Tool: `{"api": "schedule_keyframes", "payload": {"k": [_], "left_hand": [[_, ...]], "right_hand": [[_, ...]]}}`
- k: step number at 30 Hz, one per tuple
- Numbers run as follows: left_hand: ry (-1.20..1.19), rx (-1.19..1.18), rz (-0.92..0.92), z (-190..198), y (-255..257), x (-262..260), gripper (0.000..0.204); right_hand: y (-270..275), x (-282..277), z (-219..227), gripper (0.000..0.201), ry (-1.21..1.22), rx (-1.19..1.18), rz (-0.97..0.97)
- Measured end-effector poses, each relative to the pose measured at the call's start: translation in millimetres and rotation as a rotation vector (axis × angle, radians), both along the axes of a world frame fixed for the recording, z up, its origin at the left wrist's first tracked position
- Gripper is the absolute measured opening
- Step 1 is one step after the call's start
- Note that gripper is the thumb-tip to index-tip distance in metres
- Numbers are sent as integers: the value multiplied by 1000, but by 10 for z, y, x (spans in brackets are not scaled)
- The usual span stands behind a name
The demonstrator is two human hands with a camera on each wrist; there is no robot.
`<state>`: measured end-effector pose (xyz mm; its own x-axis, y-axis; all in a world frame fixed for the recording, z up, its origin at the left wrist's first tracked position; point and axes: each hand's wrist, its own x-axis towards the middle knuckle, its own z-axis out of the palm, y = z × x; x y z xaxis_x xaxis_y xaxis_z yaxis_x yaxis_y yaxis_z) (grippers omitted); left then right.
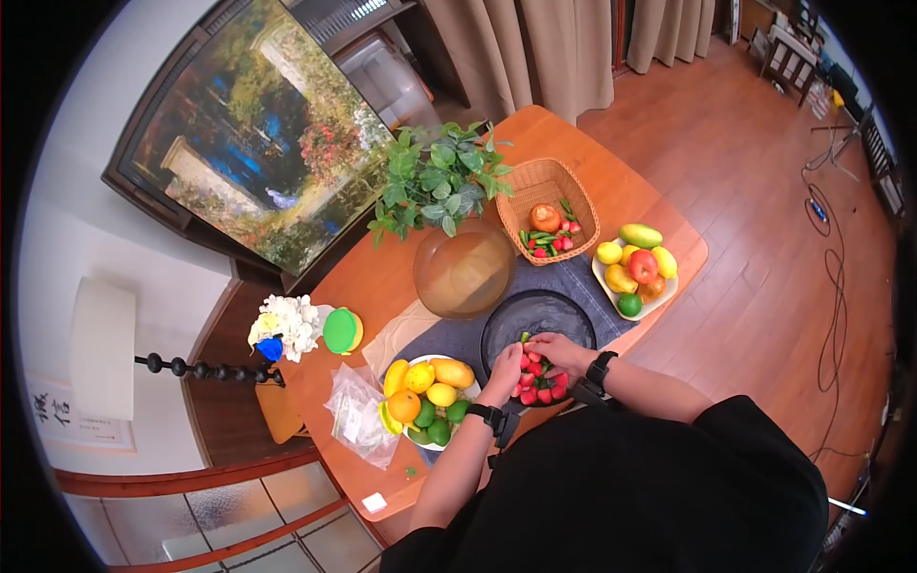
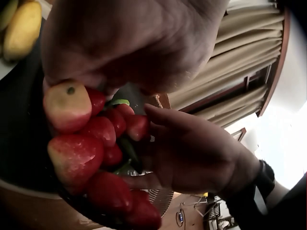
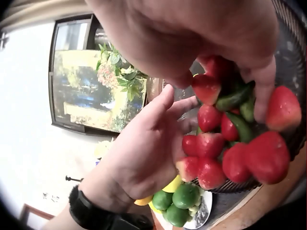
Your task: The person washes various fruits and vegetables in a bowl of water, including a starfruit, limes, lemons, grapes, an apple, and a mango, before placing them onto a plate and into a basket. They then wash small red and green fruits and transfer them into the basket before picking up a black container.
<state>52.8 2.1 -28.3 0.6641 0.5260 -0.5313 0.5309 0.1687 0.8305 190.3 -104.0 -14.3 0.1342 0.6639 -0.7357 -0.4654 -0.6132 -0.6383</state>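
Strawberries (image 1: 528, 380) (image 2: 76, 158) (image 3: 267, 157) and green peppers (image 3: 235, 98) lie heaped in a round black tray (image 1: 497, 329) in front of the person. My left hand (image 1: 506, 374) (image 3: 144, 148) is at the heap's left side, its fingers extended beside the strawberries. From the other side my right hand (image 1: 565, 353) (image 2: 196, 153) reaches over the heap, fingers spread and touching the strawberries and peppers. In the left wrist view the near left hand (image 2: 129, 43) hides part of the pile; no firm grip shows in either hand.
A wicker basket (image 1: 549, 177) holding a round orange item, peppers and strawberries stands behind the tray. Fruit plates stand at left (image 1: 470, 384) and right (image 1: 657, 304). Also on the table are a brown bowl (image 1: 463, 269), a leafy plant (image 1: 439, 177), a plastic bag (image 1: 361, 415) and a green-lidded container (image 1: 342, 329).
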Motion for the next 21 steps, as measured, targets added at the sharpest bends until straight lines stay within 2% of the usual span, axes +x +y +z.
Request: {"api": "schedule_keyframes", "payload": {"k": [5,8,11,13,15,17,20,21], "left_hand": [[-78,-104,90,-11,97,122,43],[-59,-70,87,207,181,298,39],[-38,9,164,144,282,556,39],[-67,22,177,262,370,786,39],[-14,-81,135,394,499,1021,35],[-54,-75,126,456,624,1318,33],[-80,-94,57,363,870,1770,34],[-82,-93,47,417,902,1915,34]], "right_hand": [[129,118,85,32,149,125,-45],[219,190,167,36,119,152,-138],[316,343,300,38,124,182,-171],[398,540,419,38,104,167,-174],[495,772,477,36,126,200,-191],[578,1079,603,29,129,245,-141],[774,1496,625,19,161,259,-209],[833,1640,596,29,149,247,-197]]}}
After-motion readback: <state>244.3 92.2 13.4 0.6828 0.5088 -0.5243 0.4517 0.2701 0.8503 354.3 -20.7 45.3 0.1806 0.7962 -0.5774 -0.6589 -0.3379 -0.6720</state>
